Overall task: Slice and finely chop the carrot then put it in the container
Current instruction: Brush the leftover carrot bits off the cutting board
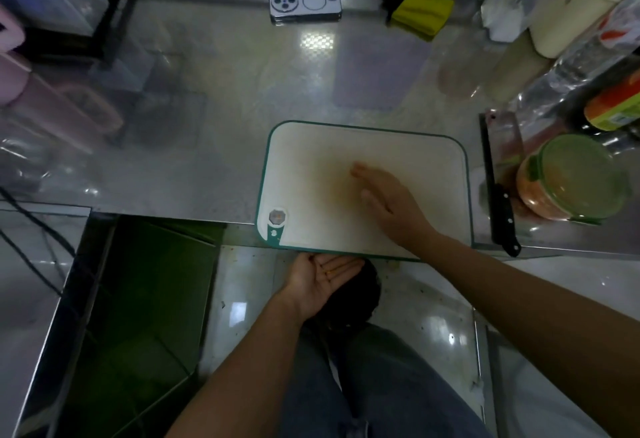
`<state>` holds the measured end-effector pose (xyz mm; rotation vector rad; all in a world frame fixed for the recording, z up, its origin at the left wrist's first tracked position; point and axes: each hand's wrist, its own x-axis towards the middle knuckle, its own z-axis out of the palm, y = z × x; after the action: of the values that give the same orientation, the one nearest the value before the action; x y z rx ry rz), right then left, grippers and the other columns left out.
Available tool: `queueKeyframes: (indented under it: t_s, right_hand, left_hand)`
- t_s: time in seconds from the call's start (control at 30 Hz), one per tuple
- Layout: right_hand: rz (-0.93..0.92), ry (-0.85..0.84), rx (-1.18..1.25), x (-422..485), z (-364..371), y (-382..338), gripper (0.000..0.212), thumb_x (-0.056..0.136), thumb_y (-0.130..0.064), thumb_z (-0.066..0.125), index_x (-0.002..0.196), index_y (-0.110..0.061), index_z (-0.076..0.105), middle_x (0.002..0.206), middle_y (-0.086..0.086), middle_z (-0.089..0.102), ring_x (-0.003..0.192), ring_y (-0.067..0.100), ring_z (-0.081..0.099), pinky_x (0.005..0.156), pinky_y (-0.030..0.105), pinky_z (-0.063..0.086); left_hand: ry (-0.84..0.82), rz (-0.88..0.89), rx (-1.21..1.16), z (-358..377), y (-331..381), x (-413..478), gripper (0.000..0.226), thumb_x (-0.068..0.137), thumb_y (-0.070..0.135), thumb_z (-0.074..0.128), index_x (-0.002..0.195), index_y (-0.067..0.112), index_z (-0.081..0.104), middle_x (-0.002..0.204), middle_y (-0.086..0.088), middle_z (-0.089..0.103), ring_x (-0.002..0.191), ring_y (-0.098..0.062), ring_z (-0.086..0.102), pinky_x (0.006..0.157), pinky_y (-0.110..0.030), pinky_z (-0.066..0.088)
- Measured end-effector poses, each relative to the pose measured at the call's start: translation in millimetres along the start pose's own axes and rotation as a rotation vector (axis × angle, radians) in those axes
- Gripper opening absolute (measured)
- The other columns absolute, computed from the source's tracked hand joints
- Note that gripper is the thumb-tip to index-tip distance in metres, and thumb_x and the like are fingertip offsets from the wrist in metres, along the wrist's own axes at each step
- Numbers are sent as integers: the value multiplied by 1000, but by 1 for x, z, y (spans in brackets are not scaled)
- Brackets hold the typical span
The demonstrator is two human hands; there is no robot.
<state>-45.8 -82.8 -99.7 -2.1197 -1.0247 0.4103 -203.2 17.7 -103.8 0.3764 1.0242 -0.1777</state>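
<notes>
In upturned left hand (320, 280), carrot bits (331, 270), right hand (389, 204) flat on board (311, 160)

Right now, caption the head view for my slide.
Right hand flat on cutting board, left hand cupped below its edge holding carrot bits.

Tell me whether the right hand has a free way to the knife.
Probably yes: the right hand lies open and empty on the cutting board, and the knife lies uncovered just right of it, with nothing between.

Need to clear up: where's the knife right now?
Head view, right side: the knife lies between the cutting board and the green-lidded container, handle nearest the camera.
</notes>
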Motion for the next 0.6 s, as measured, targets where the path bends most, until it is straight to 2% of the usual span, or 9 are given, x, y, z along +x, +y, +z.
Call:
queueKeyframes:
  t_s: [0.1,0.17,0.23,0.3,0.4,0.5,0.53,0.6]
  right_hand:
    - [121,-100,-182,25,6,11,62,94,-35,26,150,-8,17,159,9,11,148,20,6,117,30,-5]
    - [159,-186,-295,32,14,13,68,92,-39,20,151,-8,9,160,10,2,148,23,-2,116,35,-12]
    - [49,-246,-307,25,22,7,67,94,-43,21,150,-6,17,159,12,9,148,24,3,117,39,-8]
    - [-138,-302,-206,6,26,-3,65,98,-45,25,146,-2,31,155,15,24,146,23,14,119,37,0]
    - [-310,-416,-66,-24,26,-13,52,101,-34,32,141,-3,42,151,12,36,143,20,27,120,36,14]
    - [-256,-300,10,-12,17,-12,46,99,-29,39,139,-6,46,149,10,41,139,20,37,115,35,29]
    - [-212,-249,-5,0,15,-9,47,99,-28,40,140,-6,44,150,10,38,139,20,35,115,32,27]
    - [-121,-189,-75,26,14,-2,52,97,-26,39,145,-7,36,155,10,27,143,18,24,118,26,12]
  left_hand:
    - [4,-8,7,-1,2,0,46,102,30,37,102,-9,62,101,-28,68,98,-37,65,85,-40,52]
    - [10,-12,-11,0,1,2,45,102,29,38,103,-9,62,104,-29,67,99,-38,65,84,-40,52]
    - [11,-15,-28,0,2,2,45,102,28,38,103,-9,63,103,-29,67,98,-38,65,83,-41,52]
    - [-3,-11,-38,-1,3,3,42,102,25,36,103,-8,63,100,-28,68,98,-37,65,83,-41,51]
    - [-14,17,-41,-3,4,2,39,103,21,33,99,-2,65,93,-24,70,90,-32,67,84,-41,51]
    - [-6,13,-39,-7,6,2,43,103,24,34,107,-7,63,102,-28,68,96,-35,66,86,-42,51]
    - [8,10,-45,-10,8,2,46,103,27,34,108,-9,62,104,-29,67,97,-37,66,86,-42,51]
    - [41,17,-55,-14,10,2,52,103,31,32,106,-11,62,103,-30,67,96,-38,66,83,-41,52]
